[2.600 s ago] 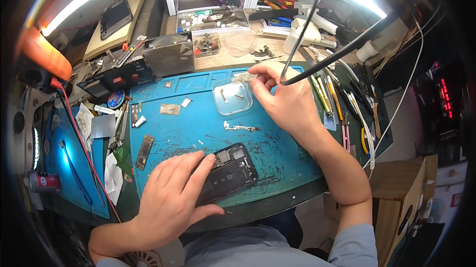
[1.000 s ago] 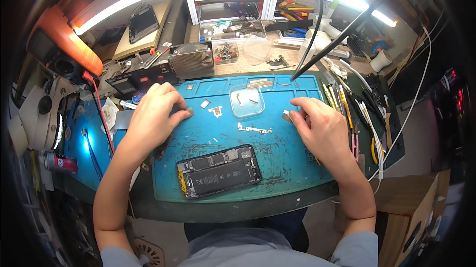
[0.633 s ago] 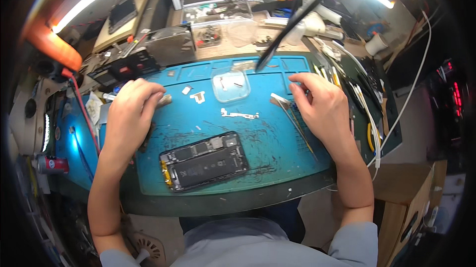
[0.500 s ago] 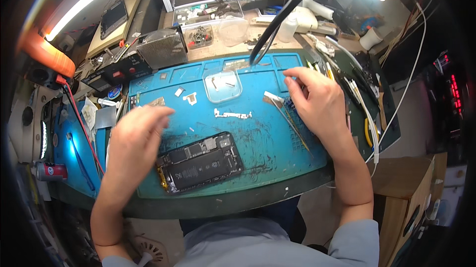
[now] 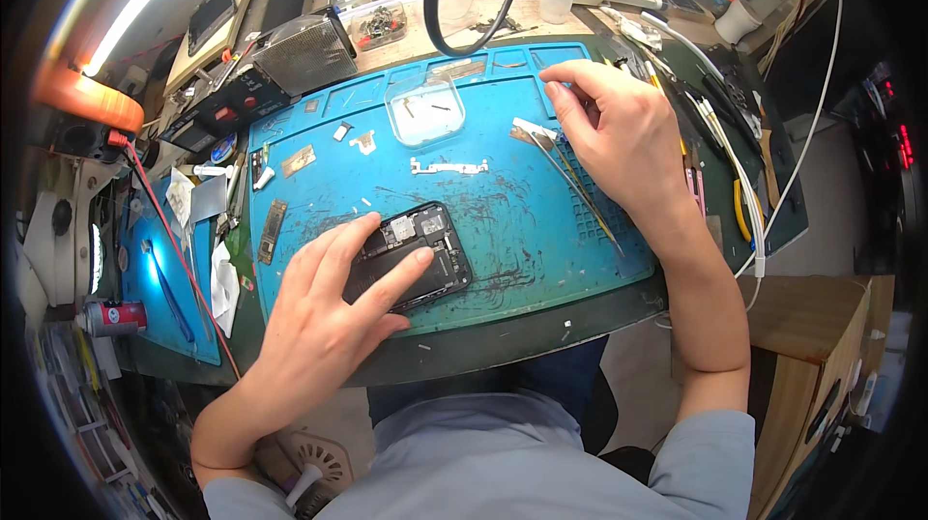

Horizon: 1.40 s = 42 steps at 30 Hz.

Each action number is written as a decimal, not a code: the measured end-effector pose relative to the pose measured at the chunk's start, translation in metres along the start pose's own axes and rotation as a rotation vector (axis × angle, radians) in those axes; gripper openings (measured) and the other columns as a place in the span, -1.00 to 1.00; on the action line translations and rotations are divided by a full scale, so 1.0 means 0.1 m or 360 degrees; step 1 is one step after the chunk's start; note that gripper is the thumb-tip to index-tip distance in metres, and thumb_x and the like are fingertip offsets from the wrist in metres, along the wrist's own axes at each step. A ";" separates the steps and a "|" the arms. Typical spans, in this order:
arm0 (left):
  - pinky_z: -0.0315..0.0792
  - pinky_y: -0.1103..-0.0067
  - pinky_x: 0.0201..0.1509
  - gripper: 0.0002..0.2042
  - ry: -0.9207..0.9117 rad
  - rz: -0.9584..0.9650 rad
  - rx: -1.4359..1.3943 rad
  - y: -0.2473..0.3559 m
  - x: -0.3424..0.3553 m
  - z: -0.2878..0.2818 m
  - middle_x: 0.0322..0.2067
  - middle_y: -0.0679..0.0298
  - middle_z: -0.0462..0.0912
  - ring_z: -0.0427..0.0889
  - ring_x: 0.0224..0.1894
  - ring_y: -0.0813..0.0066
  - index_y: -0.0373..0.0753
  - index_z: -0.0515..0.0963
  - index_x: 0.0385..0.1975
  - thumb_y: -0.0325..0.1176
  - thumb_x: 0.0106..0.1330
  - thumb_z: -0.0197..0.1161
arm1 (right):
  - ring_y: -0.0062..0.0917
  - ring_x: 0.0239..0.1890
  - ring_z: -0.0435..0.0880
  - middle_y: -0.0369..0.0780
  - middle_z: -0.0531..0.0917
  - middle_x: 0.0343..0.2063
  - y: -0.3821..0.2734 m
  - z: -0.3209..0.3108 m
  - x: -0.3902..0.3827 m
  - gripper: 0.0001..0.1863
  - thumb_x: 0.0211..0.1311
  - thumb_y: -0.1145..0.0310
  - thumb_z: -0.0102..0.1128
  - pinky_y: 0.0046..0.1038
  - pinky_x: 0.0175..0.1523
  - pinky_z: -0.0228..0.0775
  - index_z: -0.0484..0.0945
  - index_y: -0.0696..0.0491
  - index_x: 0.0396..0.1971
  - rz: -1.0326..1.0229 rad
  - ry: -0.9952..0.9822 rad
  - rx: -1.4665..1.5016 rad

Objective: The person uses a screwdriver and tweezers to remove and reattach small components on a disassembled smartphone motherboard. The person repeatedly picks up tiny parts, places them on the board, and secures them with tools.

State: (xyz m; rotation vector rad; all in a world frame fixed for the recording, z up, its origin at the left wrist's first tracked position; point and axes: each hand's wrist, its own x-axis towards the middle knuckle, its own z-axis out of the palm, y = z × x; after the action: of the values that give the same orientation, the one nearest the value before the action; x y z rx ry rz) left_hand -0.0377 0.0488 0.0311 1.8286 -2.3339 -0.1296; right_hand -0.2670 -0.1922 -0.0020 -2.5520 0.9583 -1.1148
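Observation:
My left hand (image 5: 338,303) is open, its fingers spread across an opened smartphone (image 5: 435,278). The fingertips rest on or just over the phone's exposed insides, and the hand covers its left part. At the right of the blue mat, my right hand (image 5: 619,129) has thumb and forefinger curled together. Whatever may be between them is too small or hidden to make out. Below that hand lie thin tweezers (image 5: 578,184), their upper end by a small white-and-brown piece (image 5: 534,130). A white metal bracket (image 5: 449,168) lies beyond the phone.
A clear plastic box (image 5: 425,124) with small parts stands at the mat's far side. A logic board (image 5: 273,232) and several small pieces lie left of the phone. A black cable loop (image 5: 447,42) hangs over the far edge. White cables (image 5: 710,124) and tools crowd the right.
My left hand has moved right and come down over the phone, its fingers spreading. The right hand keeps its curled pose beside the tweezers. The whole view has shifted somewhat.

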 end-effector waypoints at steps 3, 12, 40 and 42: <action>0.29 0.10 0.53 -0.36 0.0140 0.0060 0.0151 0.08 -0.07 0.12 0.44 0.05 0.39 0.45 0.38 0.07 0.10 0.63 0.35 -0.37 0.16 0.45 | -0.32 -0.38 0.77 -0.17 0.79 -0.38 -0.01 0.00 0.01 -0.87 0.42 0.35 0.34 -0.33 -0.24 0.59 0.77 0.06 -0.18 -0.0029 0.0003 0.0014; 0.13 0.05 0.62 -0.40 0.0137 0.0090 0.0227 0.20 -0.03 0.16 0.35 0.18 0.42 0.36 0.43 0.21 0.00 0.67 0.29 -0.47 0.14 0.29 | -0.25 -0.36 0.80 -0.17 0.81 -0.36 -0.06 -0.05 0.01 -0.89 0.40 0.35 0.34 -0.29 -0.22 0.62 0.76 0.05 -0.22 0.0057 -0.0040 0.0056; 0.46 0.16 0.38 -0.10 0.0111 -0.0145 -0.0184 -0.03 -0.07 -0.13 0.27 -0.01 0.54 0.54 0.27 -0.07 -0.30 0.47 0.40 -0.17 -0.03 0.67 | -0.35 -0.30 0.76 -0.26 0.65 -0.36 -0.45 0.13 -0.11 -0.87 0.31 0.36 0.47 -0.30 -0.20 0.57 0.66 0.03 -0.32 -0.0177 -0.0610 0.0056; 0.46 0.19 0.37 -0.11 0.0025 -0.0111 -0.0148 -0.04 0.01 -0.13 0.25 0.03 0.53 0.54 0.26 0.00 -0.22 0.51 0.39 -0.13 -0.06 0.67 | -0.38 -0.29 0.77 -0.25 0.66 -0.36 -0.42 0.14 -0.11 -0.88 0.31 0.37 0.47 -0.32 -0.19 0.57 0.66 0.03 -0.31 -0.0149 -0.0646 0.0057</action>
State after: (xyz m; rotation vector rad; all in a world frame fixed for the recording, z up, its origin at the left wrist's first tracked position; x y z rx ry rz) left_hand -0.0316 0.0477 0.0436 1.8597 -2.2155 -0.2286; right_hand -0.2425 -0.1536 -0.0009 -2.6667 0.7151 -0.5859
